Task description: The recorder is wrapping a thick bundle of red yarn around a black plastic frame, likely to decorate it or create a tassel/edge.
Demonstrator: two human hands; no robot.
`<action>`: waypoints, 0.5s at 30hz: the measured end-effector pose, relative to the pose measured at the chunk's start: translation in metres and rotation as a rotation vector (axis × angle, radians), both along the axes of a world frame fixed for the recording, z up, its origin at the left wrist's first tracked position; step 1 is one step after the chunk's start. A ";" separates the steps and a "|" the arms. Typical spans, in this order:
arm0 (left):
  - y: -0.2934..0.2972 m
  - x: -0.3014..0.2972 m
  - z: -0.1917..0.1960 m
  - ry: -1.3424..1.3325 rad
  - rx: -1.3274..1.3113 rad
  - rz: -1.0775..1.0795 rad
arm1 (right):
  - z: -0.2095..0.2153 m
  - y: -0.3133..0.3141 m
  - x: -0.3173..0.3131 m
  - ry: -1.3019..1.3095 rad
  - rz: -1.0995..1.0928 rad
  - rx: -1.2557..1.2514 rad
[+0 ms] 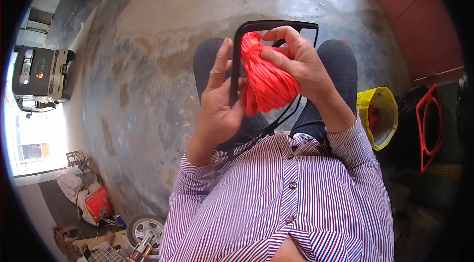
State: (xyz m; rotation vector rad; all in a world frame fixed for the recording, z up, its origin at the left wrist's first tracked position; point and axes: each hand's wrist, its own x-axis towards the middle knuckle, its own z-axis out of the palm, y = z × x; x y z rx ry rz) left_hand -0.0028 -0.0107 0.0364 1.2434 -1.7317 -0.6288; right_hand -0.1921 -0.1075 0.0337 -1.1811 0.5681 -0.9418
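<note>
A black frame [235, 64] with rounded corners stands over my lap, between my knees. My left hand [219, 106] is at its left bar, with the index finger stretched upward and the other fingers and thumb around the bar. Inside the frame hangs a thick bundle of shiny red cord [269, 84], gathered tight at the top and loose in loops below. My right hand [301, 62] grips this bundle near its upper end, thumb in front and index finger curled over the top. The bundle partly hides the left fingertips and the frame's far side.
On the right stand an open yellow bag [363, 106] with something red inside and a red frame [422, 133]. At lower left lie a wheel [131, 230], a red bag [98, 204] and a grey basket [106, 253]. A vehicle [49, 74] is parked at far left on the concrete.
</note>
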 end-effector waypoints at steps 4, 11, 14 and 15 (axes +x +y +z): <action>-0.006 -0.012 0.003 0.013 -0.047 -0.063 | -0.007 -0.002 0.002 0.078 -0.077 -0.147; -0.005 -0.001 0.001 0.107 -0.015 -0.167 | -0.072 -0.002 -0.013 -0.639 0.224 0.574; -0.006 -0.007 0.005 0.185 0.018 -0.221 | -0.076 0.009 0.004 -0.680 0.206 0.689; -0.007 -0.007 0.006 0.223 0.027 -0.246 | -0.079 0.007 0.013 -0.689 0.258 0.646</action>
